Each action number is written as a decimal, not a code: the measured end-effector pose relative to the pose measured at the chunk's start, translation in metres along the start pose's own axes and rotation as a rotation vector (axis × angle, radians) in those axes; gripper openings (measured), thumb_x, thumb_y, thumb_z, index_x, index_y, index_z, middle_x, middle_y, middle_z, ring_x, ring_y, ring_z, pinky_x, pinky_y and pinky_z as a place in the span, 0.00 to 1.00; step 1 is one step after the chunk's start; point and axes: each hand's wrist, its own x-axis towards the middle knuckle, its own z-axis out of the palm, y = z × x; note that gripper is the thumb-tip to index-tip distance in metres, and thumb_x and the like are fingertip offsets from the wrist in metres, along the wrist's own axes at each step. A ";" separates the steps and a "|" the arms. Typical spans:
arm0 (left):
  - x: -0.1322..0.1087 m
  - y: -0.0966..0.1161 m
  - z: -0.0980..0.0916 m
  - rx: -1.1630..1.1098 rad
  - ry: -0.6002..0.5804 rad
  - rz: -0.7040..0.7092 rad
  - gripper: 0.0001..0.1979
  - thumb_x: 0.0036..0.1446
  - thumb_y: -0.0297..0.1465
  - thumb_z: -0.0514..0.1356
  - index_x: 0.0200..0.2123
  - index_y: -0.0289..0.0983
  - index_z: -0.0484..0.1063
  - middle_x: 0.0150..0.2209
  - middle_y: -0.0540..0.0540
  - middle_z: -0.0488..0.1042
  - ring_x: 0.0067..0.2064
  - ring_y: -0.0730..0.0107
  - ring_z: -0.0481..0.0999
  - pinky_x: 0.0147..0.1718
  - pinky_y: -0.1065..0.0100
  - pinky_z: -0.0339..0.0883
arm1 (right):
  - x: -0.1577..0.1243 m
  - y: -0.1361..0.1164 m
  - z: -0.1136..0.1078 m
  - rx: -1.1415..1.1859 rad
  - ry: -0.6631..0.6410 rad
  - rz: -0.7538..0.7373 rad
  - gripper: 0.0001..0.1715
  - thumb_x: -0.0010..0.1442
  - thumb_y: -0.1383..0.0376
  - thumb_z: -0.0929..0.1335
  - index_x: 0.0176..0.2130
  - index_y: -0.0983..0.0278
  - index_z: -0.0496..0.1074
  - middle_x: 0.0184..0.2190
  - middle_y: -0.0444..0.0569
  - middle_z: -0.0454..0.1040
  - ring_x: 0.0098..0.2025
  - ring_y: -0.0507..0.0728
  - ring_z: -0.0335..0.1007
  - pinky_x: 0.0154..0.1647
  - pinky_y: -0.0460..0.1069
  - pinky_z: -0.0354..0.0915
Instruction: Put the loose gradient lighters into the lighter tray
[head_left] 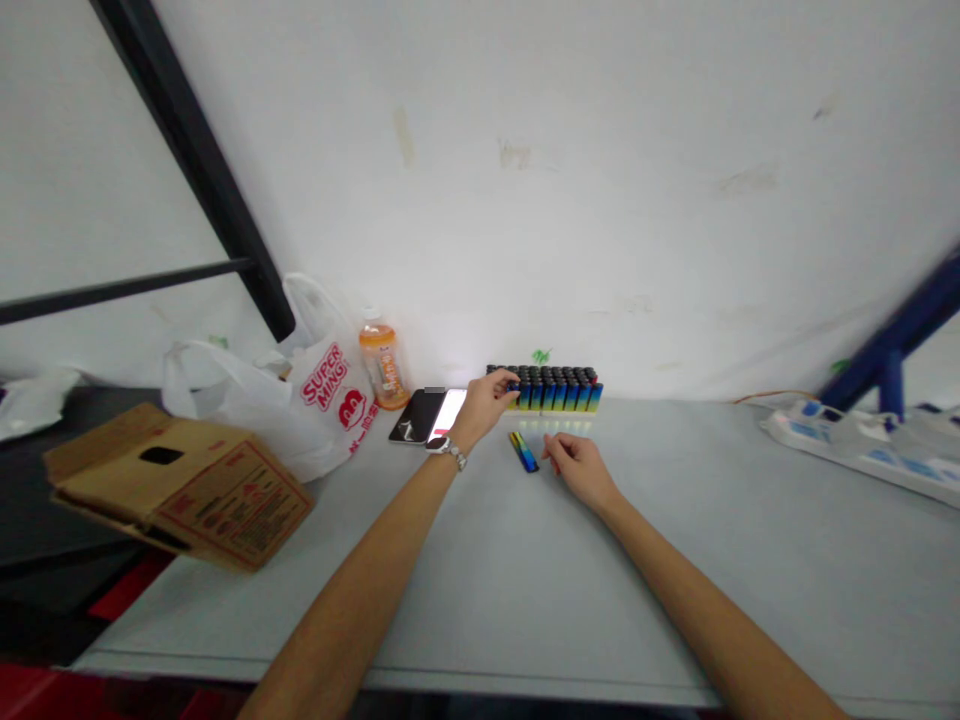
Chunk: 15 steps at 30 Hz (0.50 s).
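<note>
Several blue-and-yellow lighters (559,395) with black tops stand upright in tight rows against the wall. My left hand (486,402), with a watch on its wrist, is closed in a pinch on a lighter (513,397) at the left front corner of these rows; the fingers partly hide it. Nearer to me, another lighter (523,452) lies flat on the table, its black end toward me. Just right of that one rests my right hand (579,466), fingers curled in and thumb against them, with nothing visible in it.
Left of the lighters are a phone (418,416) and a lit screen (445,412), an orange drink bottle (384,365), a white plastic bag (322,410) and an open cardboard box (217,490). A power strip (862,455) lies on the grey table (675,560) at right.
</note>
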 end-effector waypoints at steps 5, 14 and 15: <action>0.006 -0.016 0.006 0.011 -0.017 -0.027 0.10 0.51 0.27 0.63 0.39 0.37 0.77 0.29 0.49 0.76 0.33 0.69 0.76 0.38 0.66 0.71 | 0.001 0.003 0.001 -0.009 -0.008 0.001 0.25 0.64 0.52 0.60 0.25 0.64 0.72 0.15 0.41 0.65 0.19 0.52 0.60 0.25 0.47 0.56; 0.001 -0.019 0.007 0.023 -0.019 -0.012 0.10 0.56 0.32 0.61 0.41 0.37 0.76 0.34 0.47 0.76 0.36 0.67 0.76 0.40 0.65 0.71 | 0.001 0.002 0.001 -0.019 -0.006 0.014 0.25 0.63 0.52 0.61 0.25 0.64 0.72 0.15 0.41 0.64 0.20 0.52 0.60 0.26 0.47 0.55; 0.002 -0.019 0.007 0.064 -0.011 0.021 0.10 0.57 0.33 0.61 0.41 0.37 0.77 0.35 0.46 0.76 0.37 0.67 0.76 0.41 0.64 0.71 | 0.001 0.001 0.001 -0.013 -0.004 0.016 0.25 0.64 0.51 0.61 0.25 0.64 0.72 0.15 0.41 0.64 0.20 0.52 0.61 0.26 0.47 0.56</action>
